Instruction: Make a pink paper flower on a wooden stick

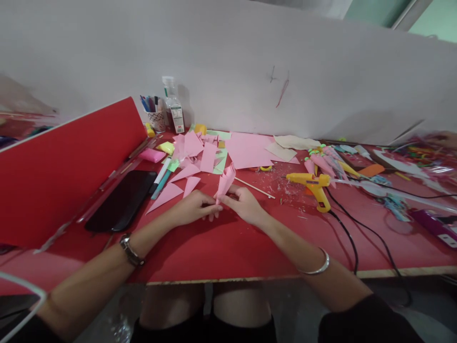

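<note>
A rolled pink paper cone point(225, 181) stands tilted over the red table point(221, 247), its narrow end down between my two hands. My left hand point(194, 207) pinches that lower tip with closed fingers. From the right, my right hand point(244, 204) grips the same end, fingers closed round it. A thin wooden stick point(254, 187) lies just behind my right hand. Loose pink paper triangles point(167, 193) lie beside my left hand.
A yellow glue gun point(314, 185) with a black cord lies at the right, near several finished pink cones point(323, 162). A black phone point(121, 200), markers and a red board point(67, 166) are at the left. A pen cup point(156, 114) and bottle point(173, 107) stand by the wall.
</note>
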Demonstrator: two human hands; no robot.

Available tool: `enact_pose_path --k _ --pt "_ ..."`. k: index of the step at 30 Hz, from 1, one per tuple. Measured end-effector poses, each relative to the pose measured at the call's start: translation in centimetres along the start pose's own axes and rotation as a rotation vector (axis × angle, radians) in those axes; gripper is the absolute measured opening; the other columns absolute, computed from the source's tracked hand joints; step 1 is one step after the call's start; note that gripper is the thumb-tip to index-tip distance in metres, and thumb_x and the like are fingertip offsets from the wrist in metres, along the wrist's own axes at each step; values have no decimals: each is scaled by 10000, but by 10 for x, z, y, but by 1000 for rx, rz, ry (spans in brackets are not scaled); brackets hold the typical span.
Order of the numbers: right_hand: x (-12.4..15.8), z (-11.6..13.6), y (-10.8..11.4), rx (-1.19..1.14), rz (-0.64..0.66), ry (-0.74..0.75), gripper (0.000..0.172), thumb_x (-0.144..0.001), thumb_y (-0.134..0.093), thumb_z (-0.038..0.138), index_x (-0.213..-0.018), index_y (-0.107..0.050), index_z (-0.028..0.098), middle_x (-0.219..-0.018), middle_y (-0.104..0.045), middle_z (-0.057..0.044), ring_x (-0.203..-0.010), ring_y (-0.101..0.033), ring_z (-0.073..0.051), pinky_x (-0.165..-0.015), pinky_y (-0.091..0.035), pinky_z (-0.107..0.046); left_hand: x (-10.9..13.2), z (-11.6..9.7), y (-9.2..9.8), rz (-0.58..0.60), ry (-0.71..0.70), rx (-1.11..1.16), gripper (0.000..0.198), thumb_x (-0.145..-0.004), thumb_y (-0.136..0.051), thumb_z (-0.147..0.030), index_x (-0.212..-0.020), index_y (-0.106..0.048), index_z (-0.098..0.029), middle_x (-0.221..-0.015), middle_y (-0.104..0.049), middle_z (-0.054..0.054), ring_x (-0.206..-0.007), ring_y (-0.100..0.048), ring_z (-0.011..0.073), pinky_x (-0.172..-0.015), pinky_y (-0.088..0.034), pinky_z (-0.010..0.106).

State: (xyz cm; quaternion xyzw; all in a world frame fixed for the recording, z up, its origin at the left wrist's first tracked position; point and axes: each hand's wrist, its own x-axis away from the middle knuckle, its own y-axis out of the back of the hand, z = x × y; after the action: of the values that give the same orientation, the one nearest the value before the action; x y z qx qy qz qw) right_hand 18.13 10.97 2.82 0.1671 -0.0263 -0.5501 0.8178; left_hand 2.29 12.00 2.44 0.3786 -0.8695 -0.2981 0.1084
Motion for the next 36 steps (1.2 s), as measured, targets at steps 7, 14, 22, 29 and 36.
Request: enact_pose_path --k 7,14,22,29,36 --pt "-1 -1 0 3 -13 13 256 -732 -488 366 -666 -541 125 -655 -561 -12 -633 -511 -107 -620 -396 -237 1 0 1 11 40 30 308 -781 -430 -299 -595 -592 -114 -450 -554 -9 -388 -448 53 -408 -343 139" --pt "-2 -1 0 -66 -43 -36 272 -699 -511 403 -667 -543 135 -637 -549 0 -623 -505 -99 -624 -403 -233 1 -2 2 26 44 42 370 -793 -387 -334 -551 -571 -123 -402 -515 -22 -343 -409 50 -388 -323 144" --pt "-4 1 8 83 -73 -194 259 -724 -447 371 -592 -496 153 -509 -487 27 -438 -423 -62 -461 -331 -201 2 0 11 -266 -56 -257 452 -827 -288 -333 -526 -564 -141 -432 -511 -19 -424 -456 76 -472 -318 178" --pt "1 0 18 880 -38 -213 355 -697 -476 377 -416 -432 165 -412 -385 22 -402 -335 -71 -426 -180 -231 5 7 25 -564 134 -532 415 -812 -283 -320 -555 -560 -146 -523 -573 18 -509 -493 114 -503 -312 212" --pt "-1 5 19 991 7 -254 488 -720 -421 530 -391 -419 170 -418 -409 -7 -406 -368 -91 -435 -184 -239 2 25 46 -624 377 -847 317 -796 -380 -361 -931 -555 -134 -969 -584 111 -899 -521 213 -664 -387 251"
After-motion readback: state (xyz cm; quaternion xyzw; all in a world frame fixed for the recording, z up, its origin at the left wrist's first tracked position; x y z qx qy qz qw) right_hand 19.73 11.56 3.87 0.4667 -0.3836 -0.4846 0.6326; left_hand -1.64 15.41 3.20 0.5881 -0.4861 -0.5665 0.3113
